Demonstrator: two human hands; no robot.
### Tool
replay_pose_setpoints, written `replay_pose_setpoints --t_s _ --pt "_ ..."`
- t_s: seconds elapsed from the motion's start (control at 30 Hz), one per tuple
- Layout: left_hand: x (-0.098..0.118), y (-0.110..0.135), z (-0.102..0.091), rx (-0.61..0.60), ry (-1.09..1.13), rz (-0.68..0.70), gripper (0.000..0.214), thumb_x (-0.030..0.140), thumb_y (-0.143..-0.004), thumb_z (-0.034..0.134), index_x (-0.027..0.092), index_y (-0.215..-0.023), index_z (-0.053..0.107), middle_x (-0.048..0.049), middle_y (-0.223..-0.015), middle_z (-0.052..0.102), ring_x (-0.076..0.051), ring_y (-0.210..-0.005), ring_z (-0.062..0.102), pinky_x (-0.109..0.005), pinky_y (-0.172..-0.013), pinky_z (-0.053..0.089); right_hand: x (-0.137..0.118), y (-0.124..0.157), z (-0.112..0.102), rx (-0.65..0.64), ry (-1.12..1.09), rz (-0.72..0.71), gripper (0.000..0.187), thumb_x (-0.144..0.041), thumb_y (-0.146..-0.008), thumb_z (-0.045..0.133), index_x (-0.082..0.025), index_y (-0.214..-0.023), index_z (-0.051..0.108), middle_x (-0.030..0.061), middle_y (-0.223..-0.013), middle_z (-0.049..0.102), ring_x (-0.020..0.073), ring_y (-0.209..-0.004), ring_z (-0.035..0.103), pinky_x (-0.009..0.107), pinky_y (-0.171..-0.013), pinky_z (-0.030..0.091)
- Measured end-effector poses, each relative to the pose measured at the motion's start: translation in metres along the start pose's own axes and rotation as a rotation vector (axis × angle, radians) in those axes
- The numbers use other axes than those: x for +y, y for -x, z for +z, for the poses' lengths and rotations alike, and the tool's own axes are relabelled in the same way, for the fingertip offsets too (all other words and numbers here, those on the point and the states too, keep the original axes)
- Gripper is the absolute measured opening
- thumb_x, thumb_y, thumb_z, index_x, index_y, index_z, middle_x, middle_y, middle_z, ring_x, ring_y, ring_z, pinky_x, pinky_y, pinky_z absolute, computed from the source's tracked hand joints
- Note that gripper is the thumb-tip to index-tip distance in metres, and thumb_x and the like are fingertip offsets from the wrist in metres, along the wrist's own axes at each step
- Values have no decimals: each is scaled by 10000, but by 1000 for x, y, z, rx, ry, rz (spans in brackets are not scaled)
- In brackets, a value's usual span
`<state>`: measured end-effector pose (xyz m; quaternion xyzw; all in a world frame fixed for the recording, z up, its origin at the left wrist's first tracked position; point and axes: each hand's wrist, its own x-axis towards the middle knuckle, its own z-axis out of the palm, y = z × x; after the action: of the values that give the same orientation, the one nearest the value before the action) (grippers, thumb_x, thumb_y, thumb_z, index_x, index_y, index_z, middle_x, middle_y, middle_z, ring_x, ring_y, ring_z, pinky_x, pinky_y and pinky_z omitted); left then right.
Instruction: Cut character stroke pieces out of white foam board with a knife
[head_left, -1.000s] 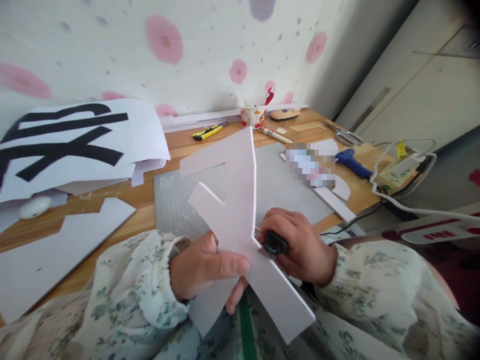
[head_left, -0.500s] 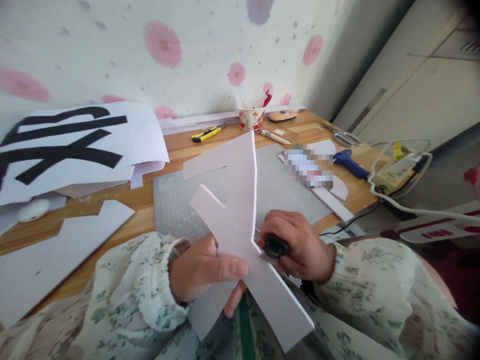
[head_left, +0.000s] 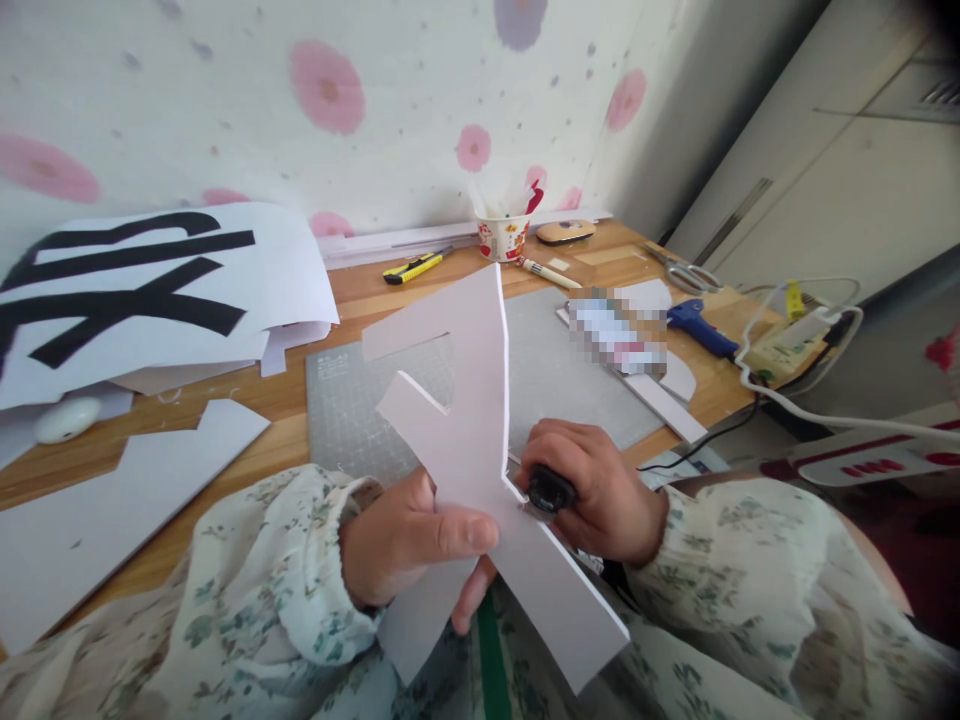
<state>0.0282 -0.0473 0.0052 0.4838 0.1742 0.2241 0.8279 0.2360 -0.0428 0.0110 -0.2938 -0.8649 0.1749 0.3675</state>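
My left hand (head_left: 420,540) grips a white foam board cutout (head_left: 480,430) with branching arms, its thumb flat on the front face and fingers behind. The cutout is held tilted up over my lap and the table's near edge. My right hand (head_left: 592,495) is closed around a black-handled utility knife (head_left: 551,490), whose end points toward me. The knife meets the right edge of the cutout at the inner corner where two arms join. Its blade is mostly hidden by the hand and handle.
A grey cutting mat (head_left: 345,400) lies behind the cutout. Leftward are a board offcut (head_left: 135,500) and a sheet with black strokes (head_left: 292,250). Around the back and right are a yellow knife (head_left: 416,267), paper cup (head_left: 502,238), scissors (head_left: 694,275), blue glue gun (head_left: 701,328) and white cable (head_left: 795,405).
The cutout's upper part has tipped slightly left, and its lower right arm has risen a little. The knife stays at the same inner corner, with both hands nearly still.
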Motion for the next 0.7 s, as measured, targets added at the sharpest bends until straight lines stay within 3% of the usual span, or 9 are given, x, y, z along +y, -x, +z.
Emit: replay_pose_setpoints --t_s 0.7 --pt "1 2 1 26 -85 -26 382 432 -869 575 116 -667 643 3 -431 550 -84 -379 486 -169 -410 339 3 -1 1 -9 49 16 117 -118 -761 488 -219 -818 477 12 -681 554 159 -597 509 252 -550 376"
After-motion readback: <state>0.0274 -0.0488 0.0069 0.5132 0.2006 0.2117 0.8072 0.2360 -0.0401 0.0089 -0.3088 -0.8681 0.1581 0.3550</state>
